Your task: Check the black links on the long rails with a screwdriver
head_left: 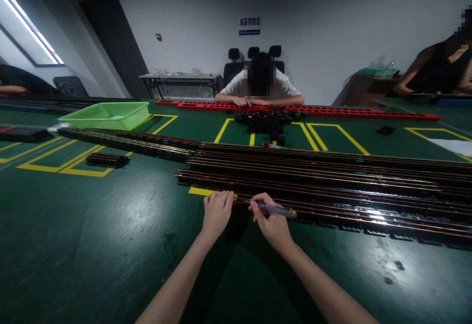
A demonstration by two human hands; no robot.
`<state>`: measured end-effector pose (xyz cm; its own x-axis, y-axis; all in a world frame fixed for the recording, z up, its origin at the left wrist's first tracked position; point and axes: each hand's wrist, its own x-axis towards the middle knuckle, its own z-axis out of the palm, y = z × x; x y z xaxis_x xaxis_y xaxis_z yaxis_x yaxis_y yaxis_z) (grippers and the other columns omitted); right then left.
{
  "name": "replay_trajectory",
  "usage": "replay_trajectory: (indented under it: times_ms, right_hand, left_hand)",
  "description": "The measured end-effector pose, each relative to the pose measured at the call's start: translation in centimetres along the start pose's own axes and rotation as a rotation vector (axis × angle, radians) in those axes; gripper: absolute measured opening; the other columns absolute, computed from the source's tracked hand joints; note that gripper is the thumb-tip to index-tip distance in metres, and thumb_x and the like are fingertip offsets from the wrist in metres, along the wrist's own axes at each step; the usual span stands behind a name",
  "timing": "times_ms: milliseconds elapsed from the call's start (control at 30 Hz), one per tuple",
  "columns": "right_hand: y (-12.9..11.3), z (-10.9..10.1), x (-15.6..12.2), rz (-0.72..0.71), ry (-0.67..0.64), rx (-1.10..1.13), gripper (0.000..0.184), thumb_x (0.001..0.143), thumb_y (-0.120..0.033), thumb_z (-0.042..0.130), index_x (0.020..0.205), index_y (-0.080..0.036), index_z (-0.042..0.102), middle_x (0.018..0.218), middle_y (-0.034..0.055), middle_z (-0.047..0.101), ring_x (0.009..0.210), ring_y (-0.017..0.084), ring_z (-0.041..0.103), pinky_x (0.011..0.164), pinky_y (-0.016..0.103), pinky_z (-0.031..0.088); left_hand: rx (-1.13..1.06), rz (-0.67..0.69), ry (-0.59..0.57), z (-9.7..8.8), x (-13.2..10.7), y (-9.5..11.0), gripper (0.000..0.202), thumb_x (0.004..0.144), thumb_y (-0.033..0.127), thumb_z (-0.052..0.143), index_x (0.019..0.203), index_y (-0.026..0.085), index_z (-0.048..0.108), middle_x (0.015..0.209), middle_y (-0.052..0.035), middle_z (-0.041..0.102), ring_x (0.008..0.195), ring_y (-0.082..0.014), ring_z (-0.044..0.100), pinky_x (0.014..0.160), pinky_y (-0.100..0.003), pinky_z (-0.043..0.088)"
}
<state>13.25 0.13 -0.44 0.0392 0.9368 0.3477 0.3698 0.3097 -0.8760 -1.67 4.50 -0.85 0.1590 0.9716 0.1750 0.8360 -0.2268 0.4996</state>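
Note:
My right hand [271, 220] is closed around a screwdriver [276, 210] with a translucent handle and a brownish end cap. Its thin shaft points left toward my left hand. My left hand [217, 211] has its fingers bent and pressed together at the near end of a long black rail [332, 213] lined with copper-coloured strips. What lies under those fingertips is mostly hidden. Several similar rails [295, 166] lie side by side just beyond, running off to the right.
A green basket [110, 116] stands at the left, near a short rail piece [106, 160]. Farther back are a heap of small black parts [263, 121] and a long red slotted strip [324, 111]. A person [291, 90] leans over it. Yellow tape marks the green table [110, 245].

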Motion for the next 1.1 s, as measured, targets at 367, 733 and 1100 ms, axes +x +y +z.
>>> replay_trajectory:
  times_ms: [367, 733, 1100]
  right_hand:
    - [-0.06, -0.03, 0.05, -0.002, -0.009, -0.013, 0.021, 0.088, -0.038, 0.045, 0.081, -0.020, 0.053, 0.068, 0.0013, 0.062, 0.049, 0.011, 0.055, 0.046, 0.022, 0.043]
    - [0.00, -0.06, 0.09, -0.004, -0.008, 0.001, 0.021, 0.088, -0.038, 0.046, 0.081, -0.020, 0.054, 0.067, 0.0013, 0.062, 0.048, 0.011, 0.055, 0.046, 0.022, 0.043]
    - [-0.15, -0.09, 0.07, -0.004, -0.002, -0.009, 0.019, 0.088, -0.037, 0.046, 0.082, -0.020, 0.054, 0.067, 0.0017, 0.063, 0.049, 0.011, 0.055, 0.047, 0.023, 0.044]
  left_hand:
    - [-0.022, 0.006, -0.007, -0.09, -0.11, -0.01, 0.037, 0.095, 0.029, 0.028, 0.092, 0.021, 0.064, 0.099, -0.0034, 0.067, 0.098, -0.0206, 0.054, 0.085, -0.036, 0.034]
    - [-0.021, 0.006, -0.006, -0.02, -0.14, -0.05, 0.037, 0.095, 0.029, 0.029, 0.094, 0.020, 0.065, 0.099, -0.0037, 0.067, 0.097, -0.0206, 0.054, 0.085, -0.036, 0.034]
    - [-0.009, 0.004, -0.005, 0.00, -0.07, 0.00, 0.037, 0.095, 0.030, 0.029, 0.092, 0.020, 0.065, 0.094, -0.0029, 0.067, 0.095, -0.0199, 0.054, 0.084, -0.035, 0.034]
